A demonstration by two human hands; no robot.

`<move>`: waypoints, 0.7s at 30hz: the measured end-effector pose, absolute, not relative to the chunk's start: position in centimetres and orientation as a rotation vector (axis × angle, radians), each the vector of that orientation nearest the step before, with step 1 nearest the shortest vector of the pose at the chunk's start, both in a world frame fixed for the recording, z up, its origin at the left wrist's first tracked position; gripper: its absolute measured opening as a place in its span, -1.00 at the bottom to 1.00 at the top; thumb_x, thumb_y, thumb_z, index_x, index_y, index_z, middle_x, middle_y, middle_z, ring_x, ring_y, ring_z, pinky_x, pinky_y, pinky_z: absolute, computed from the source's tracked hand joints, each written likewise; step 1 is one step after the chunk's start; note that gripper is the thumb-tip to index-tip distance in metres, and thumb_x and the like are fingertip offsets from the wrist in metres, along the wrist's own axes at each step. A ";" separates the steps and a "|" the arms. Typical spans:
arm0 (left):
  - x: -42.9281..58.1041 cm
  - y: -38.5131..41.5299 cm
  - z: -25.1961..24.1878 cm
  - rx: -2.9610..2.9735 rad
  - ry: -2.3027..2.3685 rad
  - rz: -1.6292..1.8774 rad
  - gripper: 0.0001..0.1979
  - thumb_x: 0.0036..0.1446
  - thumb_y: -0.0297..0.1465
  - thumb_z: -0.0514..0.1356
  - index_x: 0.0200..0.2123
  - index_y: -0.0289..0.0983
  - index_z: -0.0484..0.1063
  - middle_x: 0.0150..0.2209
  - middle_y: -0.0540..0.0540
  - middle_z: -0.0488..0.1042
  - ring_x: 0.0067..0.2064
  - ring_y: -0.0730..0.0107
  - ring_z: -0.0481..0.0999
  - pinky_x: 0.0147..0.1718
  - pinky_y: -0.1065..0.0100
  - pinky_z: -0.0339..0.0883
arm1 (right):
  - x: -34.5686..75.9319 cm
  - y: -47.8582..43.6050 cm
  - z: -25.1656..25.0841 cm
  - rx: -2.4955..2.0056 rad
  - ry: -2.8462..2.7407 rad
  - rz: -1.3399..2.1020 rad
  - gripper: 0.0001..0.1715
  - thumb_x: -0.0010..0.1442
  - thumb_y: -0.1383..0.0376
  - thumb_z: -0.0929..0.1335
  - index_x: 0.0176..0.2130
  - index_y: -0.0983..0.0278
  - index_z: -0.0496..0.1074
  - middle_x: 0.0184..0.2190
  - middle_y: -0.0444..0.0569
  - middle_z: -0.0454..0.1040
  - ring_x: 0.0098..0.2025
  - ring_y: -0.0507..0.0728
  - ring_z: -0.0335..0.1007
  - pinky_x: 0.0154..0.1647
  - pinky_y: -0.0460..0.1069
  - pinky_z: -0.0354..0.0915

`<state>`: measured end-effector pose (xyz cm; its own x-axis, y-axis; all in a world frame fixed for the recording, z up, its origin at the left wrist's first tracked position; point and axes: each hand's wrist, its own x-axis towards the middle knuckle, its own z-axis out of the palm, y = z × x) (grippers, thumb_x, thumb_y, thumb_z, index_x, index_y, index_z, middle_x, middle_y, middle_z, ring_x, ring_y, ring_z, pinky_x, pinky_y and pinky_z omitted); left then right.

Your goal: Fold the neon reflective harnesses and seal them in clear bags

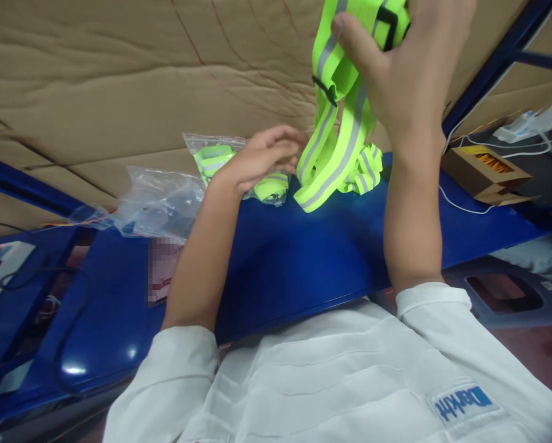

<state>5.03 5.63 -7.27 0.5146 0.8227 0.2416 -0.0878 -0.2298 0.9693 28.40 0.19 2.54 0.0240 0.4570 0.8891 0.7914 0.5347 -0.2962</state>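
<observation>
My right hand (pixel 405 67) is raised at the top of the view, closed on a neon yellow reflective strap vest (pixel 335 117) with grey stripes and black buckles. The vest hangs down and its lower loops rest on the blue table (pixel 303 252). My left hand (pixel 264 157) hovers low over the table with its fingers curled, next to the hanging straps and above a clear plastic bag (pixel 220 157) that holds another neon vest. Whether the left hand grips anything I cannot make out.
Empty clear plastic bags (pixel 160 203) lie left of my left hand. Brown cardboard (pixel 119 80) covers the far side. A small open brown box (pixel 488 172), white cables and a white adapter (pixel 534 123) sit at the right. A blue frame bar (pixel 492 67) rises there.
</observation>
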 end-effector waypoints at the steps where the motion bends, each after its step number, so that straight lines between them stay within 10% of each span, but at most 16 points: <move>1: 5.0 5.6 -6.9 1.565 0.619 1.085 -0.66 0.09 -0.23 0.51 -0.11 -0.21 0.61 -0.18 -0.03 0.58 -0.15 0.31 0.55 -0.16 0.32 0.41 | 28.3 0.4 2.3 -1.043 -1.648 -0.378 -0.48 0.30 -0.03 0.51 -0.10 0.41 0.65 -0.16 0.08 0.51 -0.08 0.29 0.39 0.17 0.23 0.27; 8: 6.1 2.9 -4.6 1.549 0.194 1.375 -0.51 0.20 -0.38 0.34 0.19 0.06 0.55 0.27 0.13 0.47 0.47 0.13 0.26 0.17 0.20 0.39 | 27.1 1.0 1.3 -0.636 -1.824 -0.342 -0.36 0.39 -0.05 0.46 0.10 0.45 0.61 -0.08 0.03 0.63 -0.03 0.18 0.56 0.02 0.05 0.39; 13: 6.3 2.3 -5.4 1.519 0.194 1.239 -0.63 0.13 -0.23 0.50 0.01 -0.07 0.63 0.10 0.02 0.58 0.41 0.08 0.38 0.27 0.18 0.44 | 26.1 -0.6 1.7 -0.421 -2.064 -0.213 -0.30 0.47 0.00 0.39 0.28 0.52 0.44 0.22 0.09 0.53 0.28 0.14 0.46 0.37 0.04 0.31; 21: 7.2 1.2 -5.4 1.515 0.425 1.160 -0.35 -0.21 -0.26 0.63 0.00 -0.17 0.56 -0.07 -0.10 0.62 0.28 -0.12 0.53 0.22 0.04 0.51 | 25.4 0.1 1.5 -0.388 -2.045 -0.305 -0.27 0.45 -0.04 0.39 0.26 0.51 0.42 0.24 0.08 0.53 0.31 0.16 0.45 0.38 0.04 0.32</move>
